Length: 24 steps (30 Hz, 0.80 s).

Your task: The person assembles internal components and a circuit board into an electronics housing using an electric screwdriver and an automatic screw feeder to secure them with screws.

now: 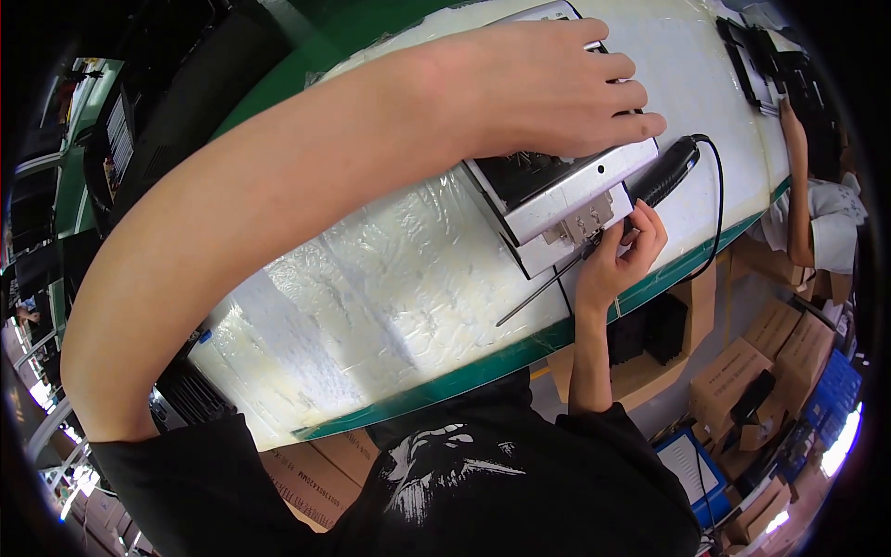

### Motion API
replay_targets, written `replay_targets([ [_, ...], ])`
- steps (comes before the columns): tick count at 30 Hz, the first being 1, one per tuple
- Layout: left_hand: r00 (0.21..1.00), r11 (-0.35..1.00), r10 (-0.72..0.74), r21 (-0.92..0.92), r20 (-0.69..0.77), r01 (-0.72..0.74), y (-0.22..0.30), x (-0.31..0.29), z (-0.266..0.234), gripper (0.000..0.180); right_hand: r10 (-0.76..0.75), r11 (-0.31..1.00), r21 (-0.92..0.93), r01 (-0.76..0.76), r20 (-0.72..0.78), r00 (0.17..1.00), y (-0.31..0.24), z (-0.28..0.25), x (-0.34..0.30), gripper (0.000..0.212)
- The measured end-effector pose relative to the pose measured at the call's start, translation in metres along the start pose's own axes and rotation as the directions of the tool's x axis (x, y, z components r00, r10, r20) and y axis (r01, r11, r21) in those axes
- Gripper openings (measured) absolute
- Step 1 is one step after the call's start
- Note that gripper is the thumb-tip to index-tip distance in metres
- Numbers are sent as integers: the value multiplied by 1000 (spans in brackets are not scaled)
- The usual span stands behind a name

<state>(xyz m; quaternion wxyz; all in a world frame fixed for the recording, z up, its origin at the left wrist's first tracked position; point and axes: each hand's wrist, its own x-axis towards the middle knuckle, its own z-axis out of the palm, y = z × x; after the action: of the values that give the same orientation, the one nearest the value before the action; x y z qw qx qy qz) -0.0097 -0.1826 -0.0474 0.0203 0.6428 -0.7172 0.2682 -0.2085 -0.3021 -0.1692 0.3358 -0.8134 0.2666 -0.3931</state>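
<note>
A silver metal box (557, 200) with a dark open top lies on the table. Across it stretches my left arm, and my left hand (557, 93) rests over its top, palm down with fingers spread and their tips bent over the far side. Small shiny bits (534, 165) show in the dark part beside the wrist. At the box's near side is a metal bracket (587, 219) with holes. Next to it my right hand (620, 260) is closed, thumb and fingers curled together; what they pinch is hidden. A black corded electric screwdriver (668, 172) lies just behind, its long thin shaft (538, 297) passing the bracket.
Wrinkled clear film covers the white table (371, 306), which has a green edge (445, 390). The screwdriver's cable (721, 204) loops over that edge. Another person's arm (796, 176) reaches to black parts (742, 60) at the far right. Cardboard boxes (733, 385) stand below.
</note>
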Motion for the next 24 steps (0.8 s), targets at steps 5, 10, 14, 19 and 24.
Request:
replay_targets([
  [5,997,998,-19,63,73,15,6,4,-1,43,-46,999,-15,46,-10,999,3,-1,0,17],
  [10,998,997,-20,78,55,15,7,5,3,43,-11,1000,8,11,-6,1000,1,-1,0,16],
  [14,999,992,-21,123,39,16,9,4,2,42,-53,998,-29,53,-2,999,2,-1,0,18],
  [19,996,997,-18,79,84,12,7,6,2,41,-53,998,-41,53,1,999,3,-2,0,18],
  [24,994,989,-32,146,105,16,11,6,3,39,-11,1000,-12,11,14,1000,-1,-2,0,15],
])
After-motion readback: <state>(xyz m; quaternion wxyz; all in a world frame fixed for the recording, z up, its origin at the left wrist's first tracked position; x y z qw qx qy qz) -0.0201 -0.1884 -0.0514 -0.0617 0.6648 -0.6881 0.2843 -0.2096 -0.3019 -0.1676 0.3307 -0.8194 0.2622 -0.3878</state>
